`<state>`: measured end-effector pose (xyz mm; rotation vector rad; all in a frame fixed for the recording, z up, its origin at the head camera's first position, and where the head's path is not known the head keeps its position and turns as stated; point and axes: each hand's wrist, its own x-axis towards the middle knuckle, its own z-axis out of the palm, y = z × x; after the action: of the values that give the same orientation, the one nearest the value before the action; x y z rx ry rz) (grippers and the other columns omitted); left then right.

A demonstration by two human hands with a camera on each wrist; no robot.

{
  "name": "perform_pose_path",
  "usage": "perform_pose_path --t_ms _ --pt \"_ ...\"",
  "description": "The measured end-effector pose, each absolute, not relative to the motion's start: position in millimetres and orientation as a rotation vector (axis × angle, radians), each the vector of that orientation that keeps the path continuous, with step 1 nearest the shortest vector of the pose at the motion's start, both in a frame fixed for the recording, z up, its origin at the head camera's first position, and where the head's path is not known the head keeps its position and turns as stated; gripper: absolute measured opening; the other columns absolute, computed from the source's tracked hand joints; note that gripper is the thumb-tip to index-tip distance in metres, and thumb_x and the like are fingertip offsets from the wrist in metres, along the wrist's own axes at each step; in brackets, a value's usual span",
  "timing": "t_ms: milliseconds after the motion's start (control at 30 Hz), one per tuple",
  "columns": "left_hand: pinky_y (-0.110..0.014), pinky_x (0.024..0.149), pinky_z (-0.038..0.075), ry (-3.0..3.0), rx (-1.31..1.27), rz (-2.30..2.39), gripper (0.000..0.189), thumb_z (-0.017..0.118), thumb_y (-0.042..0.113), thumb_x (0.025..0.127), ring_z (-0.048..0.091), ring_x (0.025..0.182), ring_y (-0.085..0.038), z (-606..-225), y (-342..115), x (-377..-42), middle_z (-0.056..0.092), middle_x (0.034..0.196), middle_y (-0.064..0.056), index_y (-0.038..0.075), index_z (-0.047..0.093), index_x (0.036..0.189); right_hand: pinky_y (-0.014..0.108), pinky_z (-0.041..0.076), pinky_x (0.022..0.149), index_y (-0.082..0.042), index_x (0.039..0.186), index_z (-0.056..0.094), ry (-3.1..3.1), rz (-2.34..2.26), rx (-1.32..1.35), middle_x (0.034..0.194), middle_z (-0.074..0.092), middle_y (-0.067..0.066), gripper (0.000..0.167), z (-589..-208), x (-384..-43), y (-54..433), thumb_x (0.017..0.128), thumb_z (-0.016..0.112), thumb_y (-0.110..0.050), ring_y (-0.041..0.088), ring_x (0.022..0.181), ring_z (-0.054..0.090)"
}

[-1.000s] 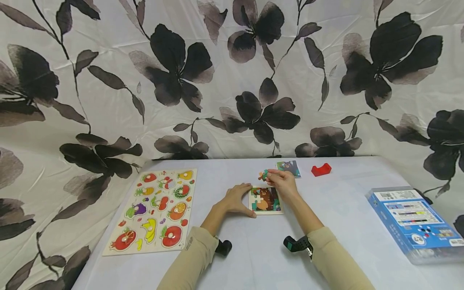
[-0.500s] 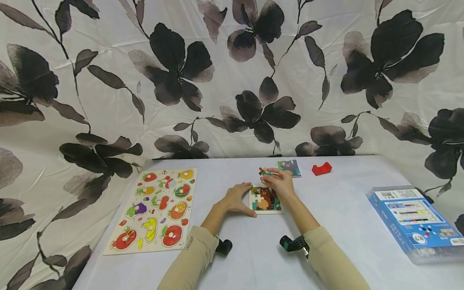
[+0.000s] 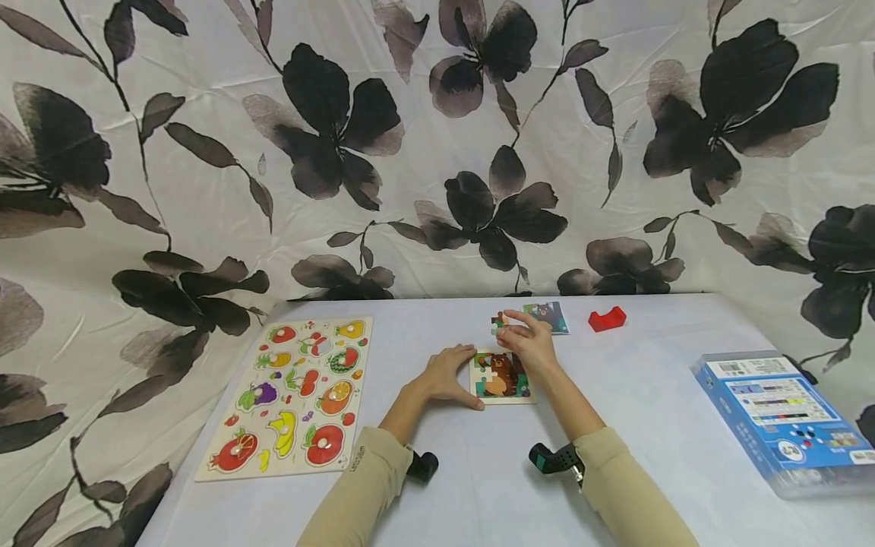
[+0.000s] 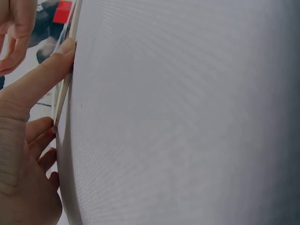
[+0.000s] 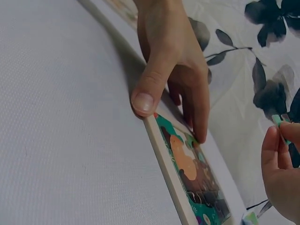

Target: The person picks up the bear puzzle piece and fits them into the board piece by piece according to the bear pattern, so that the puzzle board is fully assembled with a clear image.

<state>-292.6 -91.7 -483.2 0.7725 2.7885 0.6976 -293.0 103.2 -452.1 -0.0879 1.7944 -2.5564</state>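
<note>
My left hand (image 3: 446,374) holds a small wooden jigsaw board (image 5: 168,168) at its near left corner. Its thumb presses the front edge, and the fingers reach the far side. A brown bear picture fills most of the board, with a pale gap at the left of the picture. Over the board's far edge, my right hand (image 3: 535,348) pinches a small green and brown puzzle piece (image 3: 498,322) between thumb and fingers. The right wrist view shows that piece edge-on at the far right. Only part of my right hand appears in the left wrist view.
Behind my right hand lies a bear picture card (image 3: 552,315), partly covered. A red notched piece (image 3: 606,319) sits to its right. A fruit puzzle board (image 3: 287,467) is on the left, and a blue box (image 3: 786,425) on the right. A flowered cloth hangs behind the table.
My right hand has turned the puzzle piece, so it now stands more upright, and its fingers have shifted on it. The left hand and the jigsaw board have stayed put.
</note>
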Motion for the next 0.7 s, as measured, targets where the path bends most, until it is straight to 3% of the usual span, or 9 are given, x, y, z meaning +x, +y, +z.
perform_pose_path --t_ms 167,400,700 --pt "-0.05 0.107 0.026 2.786 0.761 0.692 0.101 0.083 0.049 0.061 0.027 0.139 -0.027 -483.4 -91.3 -292.2 0.035 0.15 -0.006 0.011 0.04 0.144 0.023 0.055 0.073 0.014 0.124 0.047 1.843 -2.528 -0.127 0.087 0.057 0.004 0.039 -452.3 -292.3 104.0 0.087 0.058 0.01 0.01 0.071 0.064" --pt "-0.049 0.107 0.026 2.786 0.758 0.702 0.102 0.083 0.049 0.06 0.027 0.139 -0.027 -482.9 -91.5 -291.8 0.035 0.15 -0.006 0.012 0.04 0.144 0.023 0.055 0.069 0.018 0.119 0.048 1.824 -2.525 -0.136 0.08 0.062 0.001 0.031 -452.4 -292.4 102.2 0.09 0.055 0.007 0.011 0.066 0.066" --pt "-0.051 0.107 0.026 2.783 0.777 0.714 0.102 0.083 0.049 0.06 0.028 0.139 -0.028 -482.0 -92.0 -291.9 0.036 0.149 -0.007 0.009 0.041 0.143 0.031 0.055 0.076 0.011 0.108 0.055 1.91 -2.459 -0.136 0.082 0.061 -0.002 0.021 -452.4 -291.2 100.5 0.089 0.057 0.005 0.009 0.071 0.061"
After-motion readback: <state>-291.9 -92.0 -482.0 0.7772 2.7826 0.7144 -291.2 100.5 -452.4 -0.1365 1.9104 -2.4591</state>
